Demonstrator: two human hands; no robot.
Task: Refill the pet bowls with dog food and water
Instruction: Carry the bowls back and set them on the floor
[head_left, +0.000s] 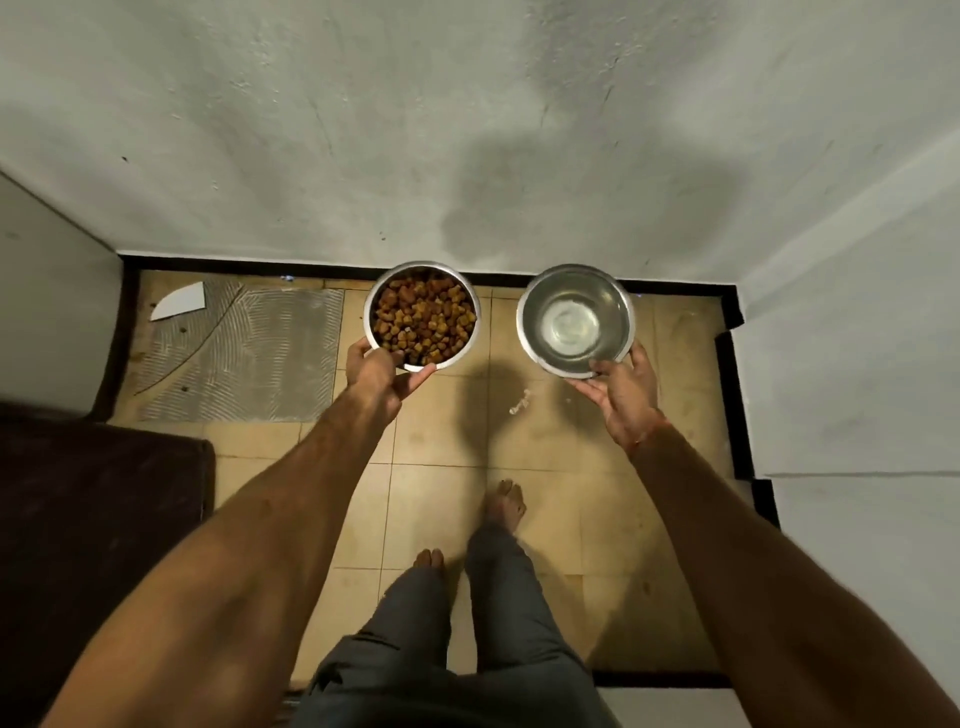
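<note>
1. Head view: you stand barefoot on a tan tiled floor (571, 499) w/ black skirting, facing a pale wall (467, 130); a grey ridged mat (249, 353) lies at left.
2. Your left hand (376, 376) grips the near rim of a steel bowl (421, 316) full of brown dog food (426, 319), thumb over the edge.
3. Your right hand (626, 395) grasps the near rim of a 2nd steel bowl (575, 319) w/ shallow water (569, 325) at the bottom.
4. Both bowls sit side by side near the wall, apart; can't tell if they touch the floor.
</note>
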